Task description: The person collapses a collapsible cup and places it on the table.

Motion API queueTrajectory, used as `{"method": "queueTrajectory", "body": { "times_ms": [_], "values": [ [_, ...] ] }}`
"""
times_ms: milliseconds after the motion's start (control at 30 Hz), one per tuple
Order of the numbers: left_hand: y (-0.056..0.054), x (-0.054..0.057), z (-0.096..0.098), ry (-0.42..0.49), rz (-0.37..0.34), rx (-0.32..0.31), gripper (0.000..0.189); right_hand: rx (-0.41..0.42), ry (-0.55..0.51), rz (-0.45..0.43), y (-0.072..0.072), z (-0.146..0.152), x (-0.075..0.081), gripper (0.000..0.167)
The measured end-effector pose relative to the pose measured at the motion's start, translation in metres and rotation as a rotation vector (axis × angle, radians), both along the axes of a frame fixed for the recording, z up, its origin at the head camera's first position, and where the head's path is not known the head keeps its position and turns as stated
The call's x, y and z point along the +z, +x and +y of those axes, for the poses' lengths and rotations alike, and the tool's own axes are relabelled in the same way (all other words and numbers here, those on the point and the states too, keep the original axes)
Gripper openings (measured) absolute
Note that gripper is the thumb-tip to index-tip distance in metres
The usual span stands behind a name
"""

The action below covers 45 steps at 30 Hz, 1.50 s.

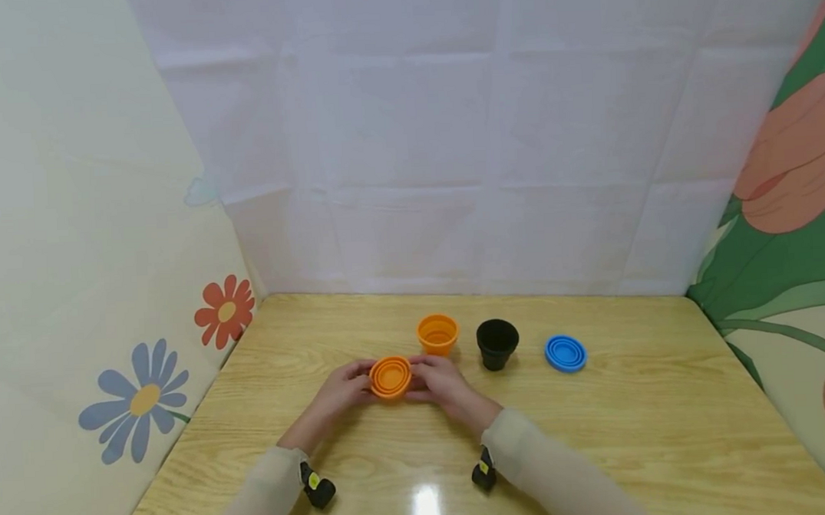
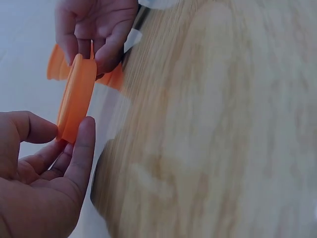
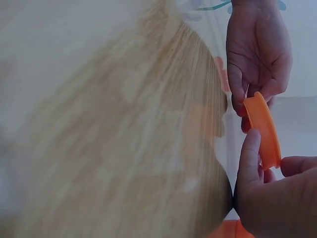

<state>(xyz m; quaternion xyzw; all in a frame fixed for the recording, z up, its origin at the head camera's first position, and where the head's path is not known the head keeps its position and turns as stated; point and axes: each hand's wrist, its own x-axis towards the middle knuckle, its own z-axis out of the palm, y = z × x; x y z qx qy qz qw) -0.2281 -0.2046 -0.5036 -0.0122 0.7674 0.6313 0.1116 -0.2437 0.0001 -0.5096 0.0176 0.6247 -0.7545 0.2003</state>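
Both hands hold a flattened orange collapsible cup (image 1: 391, 377), its concentric rings facing up toward the head camera. My left hand (image 1: 344, 389) pinches the left side of its rim between thumb and fingers. On the opposite side, my right hand (image 1: 446, 385) pinches the rim the same way. Seen edge-on in the left wrist view, the cup (image 2: 78, 99) is a thin disc held clear of the table. Just behind the right hand stands a second orange cup (image 1: 438, 335), expanded and upright, its lower part partly hidden.
A black cup (image 1: 497, 344) stands upright to the right of the expanded orange one. Farther right, a flattened blue collapsible cup (image 1: 565, 354) lies on the wooden table (image 1: 654, 400). White cloth (image 1: 393, 135) hangs behind the table, with flower-printed cloth at both sides.
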Motion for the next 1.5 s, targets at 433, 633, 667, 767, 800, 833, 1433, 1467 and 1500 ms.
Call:
{"method": "queueTrajectory", "body": {
  "times_ms": [433,633,667,767,800,833,1433,1467,1500],
  "values": [
    [-0.012,-0.003,-0.008,-0.123,0.048,0.025,0.043,-0.033,0.079,0.023,-0.007,-0.019,0.001,0.032],
    [-0.014,-0.002,-0.010,-0.205,0.060,0.040,0.043,-0.031,0.146,0.041,-0.009,-0.026,0.002,0.034],
    [-0.014,-0.001,-0.011,-0.218,0.059,0.043,0.042,-0.034,0.151,0.042,-0.009,-0.027,0.002,0.035],
    [-0.015,0.000,-0.012,-0.244,0.057,0.044,0.043,-0.044,0.165,0.039,-0.009,-0.030,0.002,0.035],
    [-0.016,0.001,-0.012,-0.252,0.056,0.045,0.043,-0.046,0.167,0.037,-0.009,-0.030,0.003,0.036],
    [-0.016,0.001,-0.013,-0.259,0.055,0.049,0.042,-0.047,0.170,0.039,-0.009,-0.030,0.004,0.036],
    [-0.019,0.014,-0.024,-0.511,0.224,0.015,0.042,0.089,0.298,0.165,0.003,-0.012,0.021,0.042],
    [-0.020,0.016,-0.025,-0.539,0.257,0.019,0.042,0.100,0.304,0.179,0.004,-0.009,0.024,0.041],
    [-0.021,0.017,-0.025,-0.568,0.294,0.024,0.043,0.115,0.316,0.198,0.006,-0.007,0.026,0.040]
  ]
}}
